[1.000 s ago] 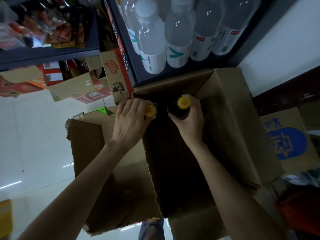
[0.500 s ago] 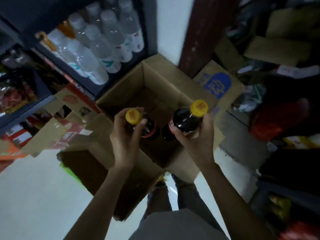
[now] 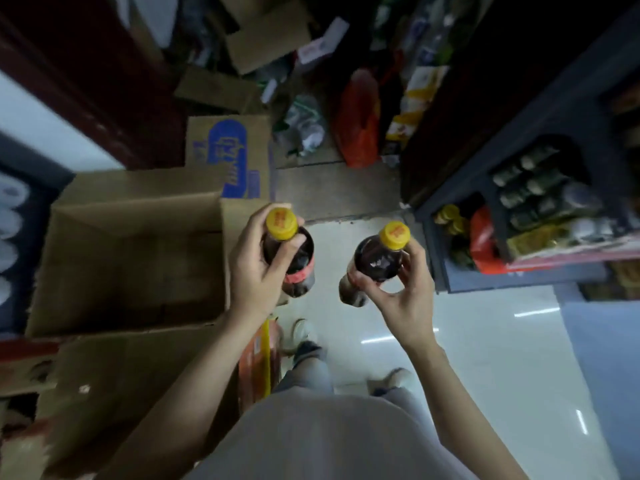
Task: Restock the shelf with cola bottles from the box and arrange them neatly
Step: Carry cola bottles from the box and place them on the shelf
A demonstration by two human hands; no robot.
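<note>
Here both hands' fingers clamp dark, yellow-capped cola bottles: left (image 3: 297, 258), right (image 3: 379, 258).

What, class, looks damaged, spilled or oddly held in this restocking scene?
Nothing stands out. The left hand and right hand each grip a capped cola bottle; no spill shows. The open cardboard box looks intact.

**Glossy plastic against matt cardboard**

Two dark, clear plastic cola bottles (image 3: 298, 251) (image 3: 377, 259) catch glints of light, their yellow plastic caps (image 3: 282, 223) smooth. The open brown cardboard box (image 3: 138, 216) looks matt and papery. Below, the pale tiled floor (image 3: 485, 341) shines, mirror-glossy with streaks.
</note>
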